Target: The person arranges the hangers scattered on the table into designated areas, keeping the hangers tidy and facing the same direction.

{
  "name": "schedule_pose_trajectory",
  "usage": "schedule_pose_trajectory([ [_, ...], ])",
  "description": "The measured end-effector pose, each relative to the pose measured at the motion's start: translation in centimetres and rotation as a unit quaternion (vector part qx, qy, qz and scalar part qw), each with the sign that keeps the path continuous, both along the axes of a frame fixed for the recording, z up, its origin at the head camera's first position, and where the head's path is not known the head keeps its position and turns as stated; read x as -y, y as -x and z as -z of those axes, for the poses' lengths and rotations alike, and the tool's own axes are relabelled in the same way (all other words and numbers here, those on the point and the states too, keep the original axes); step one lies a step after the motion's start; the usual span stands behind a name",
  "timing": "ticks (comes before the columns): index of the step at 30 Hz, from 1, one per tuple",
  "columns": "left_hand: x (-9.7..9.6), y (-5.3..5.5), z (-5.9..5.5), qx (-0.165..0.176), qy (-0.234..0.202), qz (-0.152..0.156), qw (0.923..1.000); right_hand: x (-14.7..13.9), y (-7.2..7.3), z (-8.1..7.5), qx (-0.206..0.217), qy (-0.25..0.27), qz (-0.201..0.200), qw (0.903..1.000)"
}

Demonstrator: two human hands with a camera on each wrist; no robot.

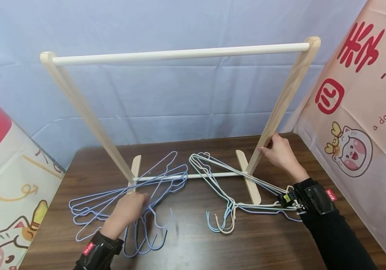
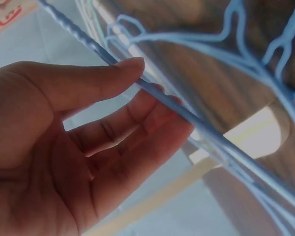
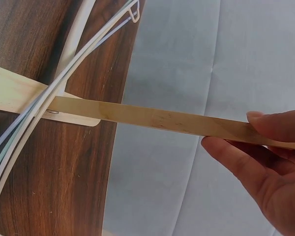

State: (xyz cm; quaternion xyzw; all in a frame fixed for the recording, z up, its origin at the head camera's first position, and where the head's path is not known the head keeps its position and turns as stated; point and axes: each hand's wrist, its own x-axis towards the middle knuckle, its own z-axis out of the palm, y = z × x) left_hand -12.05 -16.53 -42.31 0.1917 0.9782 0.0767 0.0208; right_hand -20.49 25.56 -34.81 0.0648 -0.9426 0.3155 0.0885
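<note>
My left hand (image 1: 129, 210) pinches a blue wire hanger (image 2: 214, 133) between thumb and fingers, over a loose pile of blue hangers (image 1: 176, 178). A small clothes rack stands behind, with pale wooden uprights and a white top bar (image 1: 179, 55). Around its right upright (image 3: 157, 118), low down, my right hand (image 1: 282, 154) closes thumb and fingers. White and pale blue hangers (image 1: 235, 205) lie in a second pile between that upright and my right wrist, hooks toward me. Some of their wires overlap the rack's lower bar (image 1: 220, 174) in the head view.
The rack's wooden feet (image 1: 254, 192) rest on a dark wooden table (image 1: 193, 247). A pale blue cloth (image 1: 179, 93) hangs behind the table. Printed cloths (image 1: 361, 123) with cartoon cats flank both sides.
</note>
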Motion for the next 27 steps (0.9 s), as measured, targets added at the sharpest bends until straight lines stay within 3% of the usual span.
schedule_pose_trajectory([
  [10, 0.3, 0.4, -1.7, 0.024, -0.005, -0.013, 0.9996, -0.1, 0.1, 0.3, -0.015, -0.004, -0.010, 0.9998],
  [18, 0.6, 0.6, -2.6, -0.001, -0.022, -0.008, 0.9997, -0.1, 0.2, 0.3, -0.015, -0.004, -0.008, 0.9999],
  [27, 0.8, 0.7, -3.6, 0.014, -0.026, -0.027, 0.9992, 0.0, 0.2, 0.3, -0.012, -0.004, -0.009, 0.9999],
])
